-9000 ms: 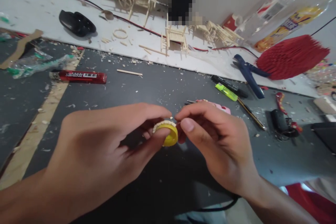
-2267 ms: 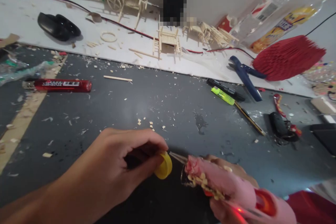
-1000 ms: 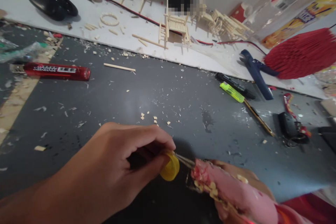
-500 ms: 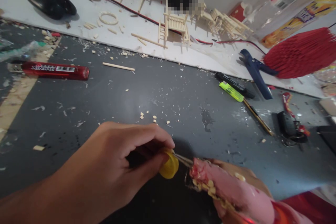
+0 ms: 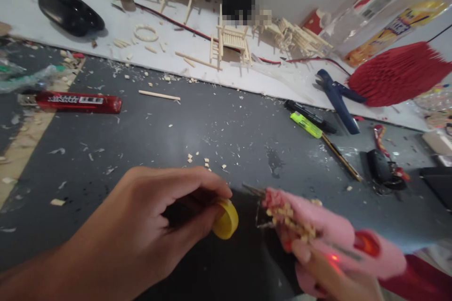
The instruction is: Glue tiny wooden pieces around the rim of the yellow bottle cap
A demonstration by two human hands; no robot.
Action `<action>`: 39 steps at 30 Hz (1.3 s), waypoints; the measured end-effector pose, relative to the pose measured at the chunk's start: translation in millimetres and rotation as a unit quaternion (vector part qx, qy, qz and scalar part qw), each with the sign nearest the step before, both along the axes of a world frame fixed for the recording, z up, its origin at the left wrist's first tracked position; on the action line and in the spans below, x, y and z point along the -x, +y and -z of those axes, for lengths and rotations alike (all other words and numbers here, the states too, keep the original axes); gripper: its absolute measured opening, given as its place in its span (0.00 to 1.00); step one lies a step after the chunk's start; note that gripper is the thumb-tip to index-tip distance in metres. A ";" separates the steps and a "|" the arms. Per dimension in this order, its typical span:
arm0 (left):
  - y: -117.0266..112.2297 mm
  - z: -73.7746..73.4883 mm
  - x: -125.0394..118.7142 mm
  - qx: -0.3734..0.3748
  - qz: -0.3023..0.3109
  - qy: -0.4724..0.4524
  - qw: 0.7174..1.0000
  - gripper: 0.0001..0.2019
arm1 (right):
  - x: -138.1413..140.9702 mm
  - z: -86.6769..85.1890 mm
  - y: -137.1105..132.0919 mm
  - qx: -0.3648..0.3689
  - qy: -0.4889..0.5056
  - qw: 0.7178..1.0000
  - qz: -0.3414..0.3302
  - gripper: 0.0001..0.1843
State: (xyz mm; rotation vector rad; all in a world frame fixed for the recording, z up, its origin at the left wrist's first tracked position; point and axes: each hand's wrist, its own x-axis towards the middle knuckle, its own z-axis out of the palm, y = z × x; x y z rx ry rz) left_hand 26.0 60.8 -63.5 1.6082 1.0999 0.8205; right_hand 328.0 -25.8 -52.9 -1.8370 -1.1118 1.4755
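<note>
- Yellow cap [image 5: 226, 221], one, round and shallow: just below the centre of the frame, tilted, held off the tabletop.
- Left hand [image 5: 151, 221], one: lower left; thumb and fingers pinching the upper left rim of the yellow cap.
- Pink tool [image 5: 325, 221], one: lower right; slender metal tip pointing to the upper left, apart from the yellow cap; red light lit; pale lumps along the side.
- Right hand [image 5: 339, 270], one: bottom right, partly blurred; grasping the pink tool.
- Wood chips [image 5: 206, 163], several: mid-frame, on the grey tabletop [image 5: 219, 122], just above the left hand.
- Short stick [image 5: 158, 95], one: left of centre.
- Red cylinder [image 5: 79, 102], labelled: left side.
- Black marker [image 5: 312, 116] beside a lime-green piece [image 5: 305, 125]: right of centre.
- Blue cutters [image 5: 337, 99], one: upper right, near a red bristly bundle [image 5: 399, 75].
- Miniature chair [image 5: 233, 40], stick-built: top centre, on the white board [image 5: 247, 75].
- Pale ring [image 5: 155, 37], one: upper left, also on the white board.
</note>
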 end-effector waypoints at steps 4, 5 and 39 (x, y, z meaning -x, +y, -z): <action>5.5 -4.3 4.5 0.016 -0.041 -0.024 0.999 0.08 | -1.9 -18.5 47.9 0.032 0.114 0.993 0.028 0.25; 7.6 -6.4 5.9 0.022 -0.055 -0.030 0.998 0.08 | -6.7 -23.1 59.6 0.050 0.137 0.989 0.022 0.25; 25.7 -34.8 19.0 0.004 -0.125 -0.063 0.990 0.02 | 97.0 -11.7 79.9 -0.346 -0.302 0.823 -0.336 0.08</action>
